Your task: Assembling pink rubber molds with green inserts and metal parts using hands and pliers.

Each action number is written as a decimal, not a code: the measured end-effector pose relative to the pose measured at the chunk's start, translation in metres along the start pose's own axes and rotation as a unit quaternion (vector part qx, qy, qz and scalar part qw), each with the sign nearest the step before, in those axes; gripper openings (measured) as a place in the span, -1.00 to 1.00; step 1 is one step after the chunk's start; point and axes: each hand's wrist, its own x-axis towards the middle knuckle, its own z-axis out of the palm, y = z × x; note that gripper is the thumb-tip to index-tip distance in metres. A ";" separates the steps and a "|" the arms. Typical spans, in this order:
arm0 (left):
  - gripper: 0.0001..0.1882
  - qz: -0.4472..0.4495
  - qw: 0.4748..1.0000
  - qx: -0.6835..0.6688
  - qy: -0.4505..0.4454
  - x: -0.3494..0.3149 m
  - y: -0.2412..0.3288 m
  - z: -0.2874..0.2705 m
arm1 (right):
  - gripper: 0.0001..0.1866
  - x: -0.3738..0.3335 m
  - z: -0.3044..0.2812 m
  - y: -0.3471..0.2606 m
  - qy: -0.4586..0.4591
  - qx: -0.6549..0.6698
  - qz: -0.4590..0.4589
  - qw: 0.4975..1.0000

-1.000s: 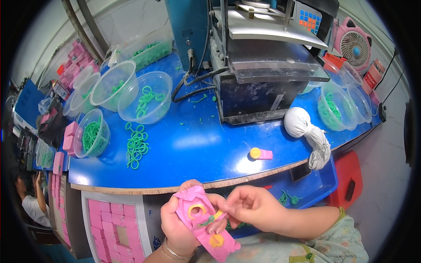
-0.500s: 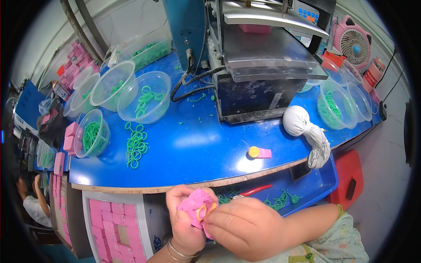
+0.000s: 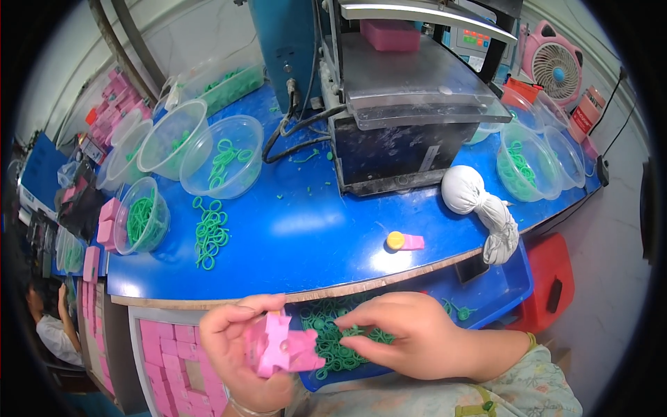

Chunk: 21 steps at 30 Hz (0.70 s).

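My left hand (image 3: 226, 340) is wrapped round a pink rubber mould (image 3: 281, 344), whose flaps are spread apart; a bit of yellow shows at its top. To its right, my right hand (image 3: 417, 333) holds its thumb and forefinger apart over a heap of green ring-shaped pieces (image 3: 333, 358). I make out nothing held between those fingertips. The heap lies in a blue tray (image 3: 504, 281) below the table edge. On the blue table (image 3: 313, 260), beyond my right hand, rests a small pink piece (image 3: 414, 242) with a round yellow end.
A white cloth bundle (image 3: 462, 189) lies in front of a black-based machine (image 3: 396, 156). Clear bowls (image 3: 222, 156) and loose green rings (image 3: 210, 236) stand left; another bowl (image 3: 528, 170) stands right. A drawer of pink blocks (image 3: 167, 347) and a red bin (image 3: 552, 271) flank me.
My right hand has come off the pink mould and moved right, its fingers parting. The left hand has shifted left with the mould, uncovering more green pieces. The view has shifted slightly.
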 end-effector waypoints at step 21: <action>-0.90 -0.217 0.968 -0.058 -0.110 -0.036 0.010 -0.001 | -0.79 -0.013 0.006 0.020 0.053 0.075 -0.101 0.991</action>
